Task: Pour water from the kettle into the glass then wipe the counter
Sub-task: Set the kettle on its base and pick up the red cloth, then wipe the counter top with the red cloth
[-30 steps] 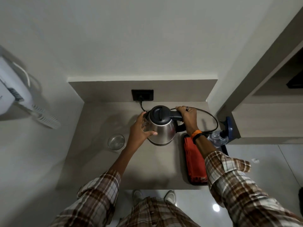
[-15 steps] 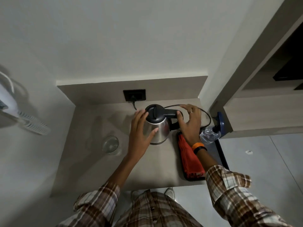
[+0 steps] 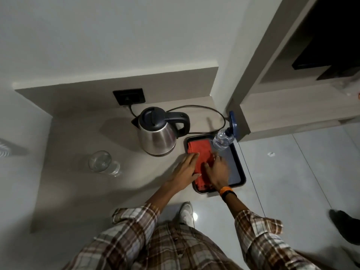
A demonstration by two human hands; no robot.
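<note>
Moved off kettle (image 3: 156, 136): left hand (image 3: 185, 171) and right hand (image 3: 217, 170), both flat and open on red cloth (image 3: 200, 152) in tray (image 3: 236, 162) at counter (image 3: 81, 191) right edge. Glass (image 3: 101, 162) near left edge, contents unclear. Wiping pending.

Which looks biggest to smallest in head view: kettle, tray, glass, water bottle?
1. tray
2. kettle
3. glass
4. water bottle

Tray and kettle look close. The hands and the red cloth partly cover the tray.

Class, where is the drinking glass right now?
In the head view, the glass stands on the counter's left side, left of the kettle and apart from it.
</note>
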